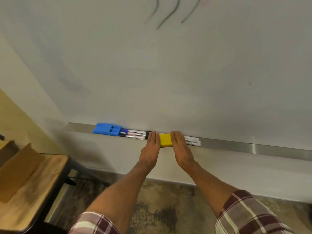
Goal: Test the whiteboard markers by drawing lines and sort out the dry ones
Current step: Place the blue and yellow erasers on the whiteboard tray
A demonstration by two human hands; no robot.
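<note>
head view: left hand (151,146) and right hand (182,148), fingers straight, flank a yellow eraser (165,140) on the whiteboard (168,73) tray (253,147). markers (135,134) lie just left of the hands, beside a blue eraser (107,129). wooden tabletop (43,176) at left.

Metal ledge (253,148) under the whiteboard (168,73), blue eraser (107,129) near its left end, capped markers (135,134) lying side by side just right of it, yellow eraser (165,140) further right, white-barrelled markers (192,141) just beyond, wooden table (55,164) at left bearing cardboard (18,171).
</note>
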